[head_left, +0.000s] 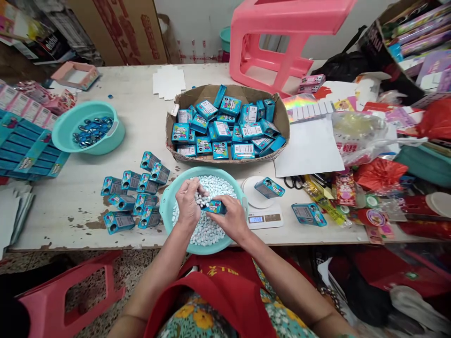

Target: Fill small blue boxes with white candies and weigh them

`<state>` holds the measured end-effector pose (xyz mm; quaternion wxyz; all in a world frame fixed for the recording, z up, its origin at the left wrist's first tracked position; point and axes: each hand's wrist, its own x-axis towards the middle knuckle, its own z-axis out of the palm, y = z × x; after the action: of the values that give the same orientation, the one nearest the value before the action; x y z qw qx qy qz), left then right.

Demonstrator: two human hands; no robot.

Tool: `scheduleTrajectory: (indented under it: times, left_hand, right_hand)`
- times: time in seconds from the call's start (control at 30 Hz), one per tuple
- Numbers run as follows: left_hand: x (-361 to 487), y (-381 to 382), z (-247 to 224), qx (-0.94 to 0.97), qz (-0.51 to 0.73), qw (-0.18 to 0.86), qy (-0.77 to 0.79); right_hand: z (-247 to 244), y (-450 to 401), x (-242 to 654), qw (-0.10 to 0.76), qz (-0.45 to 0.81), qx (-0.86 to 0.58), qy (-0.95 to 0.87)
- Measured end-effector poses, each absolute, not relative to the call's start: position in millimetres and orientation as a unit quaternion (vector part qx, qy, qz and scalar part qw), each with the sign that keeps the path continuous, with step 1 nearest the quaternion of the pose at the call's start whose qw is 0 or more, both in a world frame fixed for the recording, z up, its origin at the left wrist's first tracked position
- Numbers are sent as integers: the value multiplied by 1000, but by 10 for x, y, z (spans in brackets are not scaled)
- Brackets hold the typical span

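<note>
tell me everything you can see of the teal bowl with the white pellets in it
The teal bowl is round and wide, apparently plastic, with a small handle tab on either side. It stands upright at the front edge of the table, holding many small white pellets. The left hand and right hand are over it, partly hiding the contents; whether either touches the rim is unclear.

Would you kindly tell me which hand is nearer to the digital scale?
Right. The right hand, holding a blue box over the teal bowl, is just left of the digital scale; the left hand, with white pieces, is farther left.
</note>
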<state>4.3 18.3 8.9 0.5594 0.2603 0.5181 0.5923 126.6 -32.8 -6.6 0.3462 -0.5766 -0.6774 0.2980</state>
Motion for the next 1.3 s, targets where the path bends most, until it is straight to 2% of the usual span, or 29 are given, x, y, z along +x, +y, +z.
scheduleTrajectory:
  times: [0.5,0.7,0.77,0.83,0.9,1.07,1.17,1.3]
  left_hand:
    - [124,109,140,281,592,559,507]
    - [133,54,236,296,578,595,473]
    - [55,99,197,312,587,582,469]
    - [-77,194,34,345,599,520,503]
    - [-212,314,-250,427,551,426,578]
    - [-138,482,-994,657,236,248,671]
    - [136,413,-1122,687,139,221,678]
    - [250,179,-1029,749,55,225,621]
  right_hand:
    - [-52,-348,1291,374,330,-586,-639]
    - [-65,-349,1286,392,342,-593,-614]
    - [-55,-372,1322,409,360,-589,-597]
    - [-30,-417,1398,438,378,-580,-574]
    - [-5,-473,1504,466,389,-573,-551]
    - [-8,-556,1738,485,385,-588,-521]
    - [1,-567,1793,498,383,-594,-502]
    - [20,-545,1785,508,376,-598,-494]
